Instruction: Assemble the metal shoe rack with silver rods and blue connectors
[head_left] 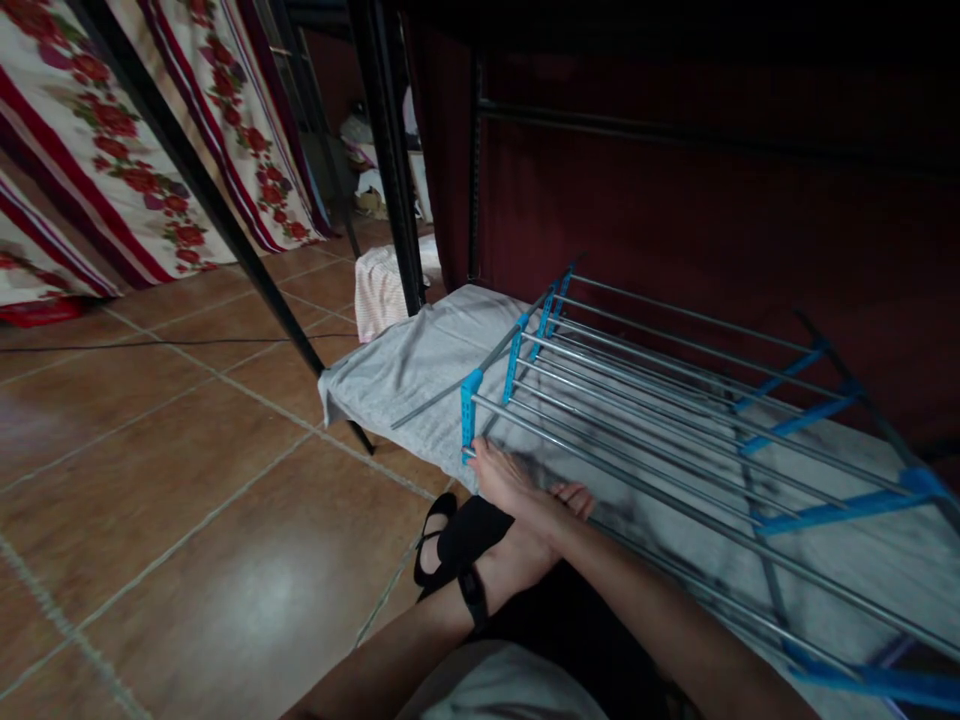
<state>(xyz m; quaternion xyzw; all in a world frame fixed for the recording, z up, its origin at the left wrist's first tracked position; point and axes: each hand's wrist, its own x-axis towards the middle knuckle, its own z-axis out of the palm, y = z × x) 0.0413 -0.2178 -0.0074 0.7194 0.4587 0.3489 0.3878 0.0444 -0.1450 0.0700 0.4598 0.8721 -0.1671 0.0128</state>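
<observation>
A metal drying rack [675,400] with silver rods and blue plastic brackets lies on a grey cloth [405,365] spread over the floor. My right hand [504,478] reaches across to the rack's near left corner, with its fingers on the lowest rod by a blue bracket [470,408]. My left hand [570,495] wears a black wristband and crosses under the right forearm. Only its curled fingertips show beside the same rod, so its hold is hidden. A black garment [454,535] lies just under both wrists.
Black bed-frame posts [390,160] stand behind the cloth, one slanting across the tiled floor [187,500]. A floral curtain [135,150] hangs at the left, and a dark red drape [675,200] backs the rack. A pale pink cloth [382,285] sits by the post.
</observation>
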